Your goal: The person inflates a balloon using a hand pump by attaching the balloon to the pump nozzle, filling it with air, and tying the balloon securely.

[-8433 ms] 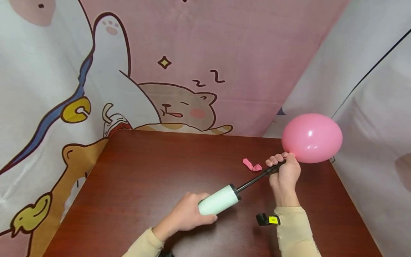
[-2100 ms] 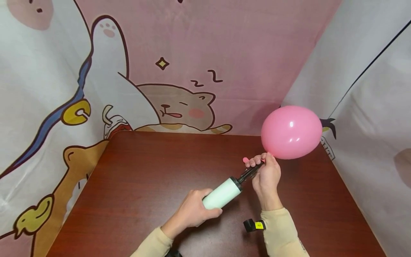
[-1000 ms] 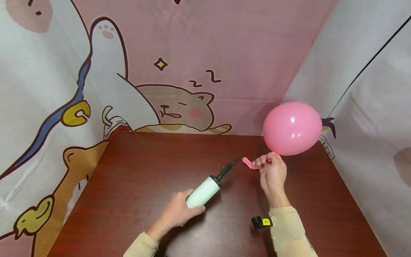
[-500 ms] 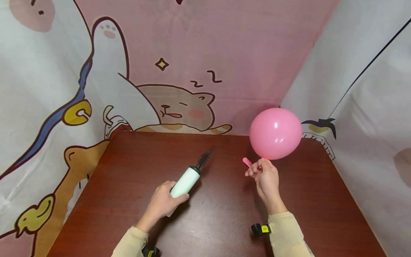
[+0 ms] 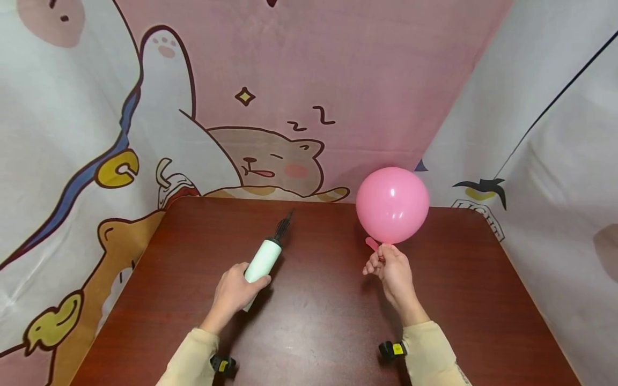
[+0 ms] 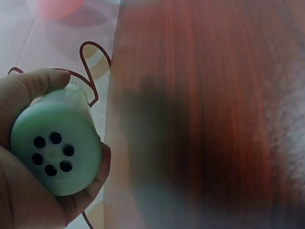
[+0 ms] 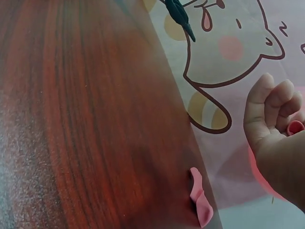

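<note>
My left hand (image 5: 235, 291) grips a mint-green hand balloon pump (image 5: 263, 261) around its barrel, with the black nozzle pointing away toward the back edge of the table. In the left wrist view the pump's end cap (image 6: 55, 149) shows a ring of several holes. My right hand (image 5: 393, 273) pinches the neck of an inflated pink balloon (image 5: 392, 205), which stands above the fingers. The balloon's rolled mouth (image 7: 296, 127) pokes out between the fingers in the right wrist view. A limp pink balloon (image 7: 201, 200) lies on the table close by, partly hidden by the right hand in the head view.
The dark reddish-brown table (image 5: 314, 327) reaches to a pink-and-white cartoon cloth (image 5: 367, 96) behind it and at both sides. Each wrist carries a small black camera, one of them the right wrist camera (image 5: 392, 349).
The pump's nozzle has come out of the balloon's neck, and my left hand has carried the pump left and farther back. My right hand has brought the pinched balloon leftward.
</note>
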A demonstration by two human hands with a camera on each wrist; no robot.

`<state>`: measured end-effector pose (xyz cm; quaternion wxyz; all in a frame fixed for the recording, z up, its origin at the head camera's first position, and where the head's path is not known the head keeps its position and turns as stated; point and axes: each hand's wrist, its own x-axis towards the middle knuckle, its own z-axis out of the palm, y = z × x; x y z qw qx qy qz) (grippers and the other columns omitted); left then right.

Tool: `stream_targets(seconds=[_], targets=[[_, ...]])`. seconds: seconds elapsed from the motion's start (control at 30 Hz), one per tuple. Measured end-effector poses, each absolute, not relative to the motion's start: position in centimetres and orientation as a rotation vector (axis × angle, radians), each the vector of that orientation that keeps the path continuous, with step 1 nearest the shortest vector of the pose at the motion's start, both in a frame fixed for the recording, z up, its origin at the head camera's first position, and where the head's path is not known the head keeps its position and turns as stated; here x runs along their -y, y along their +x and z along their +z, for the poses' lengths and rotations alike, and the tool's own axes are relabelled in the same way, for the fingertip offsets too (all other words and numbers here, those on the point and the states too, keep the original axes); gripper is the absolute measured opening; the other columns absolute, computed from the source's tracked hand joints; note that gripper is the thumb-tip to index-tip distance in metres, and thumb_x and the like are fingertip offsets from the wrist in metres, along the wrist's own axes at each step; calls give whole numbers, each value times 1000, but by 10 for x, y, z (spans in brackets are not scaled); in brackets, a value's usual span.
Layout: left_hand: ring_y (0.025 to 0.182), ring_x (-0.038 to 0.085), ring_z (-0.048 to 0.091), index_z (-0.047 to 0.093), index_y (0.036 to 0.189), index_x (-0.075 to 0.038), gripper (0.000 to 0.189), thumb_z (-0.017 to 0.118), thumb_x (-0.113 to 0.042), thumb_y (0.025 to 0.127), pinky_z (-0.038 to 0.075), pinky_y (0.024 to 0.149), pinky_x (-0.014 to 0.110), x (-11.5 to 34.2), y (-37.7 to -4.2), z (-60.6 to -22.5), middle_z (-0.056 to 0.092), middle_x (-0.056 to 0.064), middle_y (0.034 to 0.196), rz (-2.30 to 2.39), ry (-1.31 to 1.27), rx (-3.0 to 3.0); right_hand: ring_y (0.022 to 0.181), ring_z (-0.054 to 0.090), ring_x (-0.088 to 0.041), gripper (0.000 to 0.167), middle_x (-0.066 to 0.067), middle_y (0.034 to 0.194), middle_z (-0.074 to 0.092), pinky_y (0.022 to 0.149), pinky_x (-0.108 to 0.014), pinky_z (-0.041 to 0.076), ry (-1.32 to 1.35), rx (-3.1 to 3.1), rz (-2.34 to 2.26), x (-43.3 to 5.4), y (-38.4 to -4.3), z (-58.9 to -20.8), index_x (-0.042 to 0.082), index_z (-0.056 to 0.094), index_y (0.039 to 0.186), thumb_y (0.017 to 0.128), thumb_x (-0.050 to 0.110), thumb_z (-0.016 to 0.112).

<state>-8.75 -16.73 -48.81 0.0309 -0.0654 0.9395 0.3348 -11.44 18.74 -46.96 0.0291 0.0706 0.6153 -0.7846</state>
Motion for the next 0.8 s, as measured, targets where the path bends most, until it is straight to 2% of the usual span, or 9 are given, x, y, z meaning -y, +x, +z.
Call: stream_targets(seconds=[0.27, 0.5, 0.8], targets=[[74, 26, 61, 69, 112, 1, 55, 78, -45, 84, 47, 60, 39, 171, -99, -489, 68, 12, 91, 1000, -284, -2920, 60, 51, -21, 29, -6, 69, 47, 65, -33, 57, 160, -1942, -2312, -188, -111, -474, 4, 41, 87, 112, 15, 34], [73, 27, 61, 67, 102, 0, 49, 76, -44, 84, 46, 59, 40, 173, -107, -491, 65, 13, 87, 975, -366, -2926, 60, 52, -24, 32, -8, 68, 46, 65, -36, 57, 158, -1977, -2197, -187, -109, -477, 2, 42, 85, 113, 17, 35], [82, 32, 62, 64, 117, 2, 55, 69, -43, 86, 50, 68, 46, 171, -115, -496, 63, 16, 97, 909, -445, -2933, 57, 52, -22, 31, -9, 66, 45, 62, -37, 56, 119, -1980, -2133, -185, -110, -483, 1, 40, 85, 112, 14, 34]])
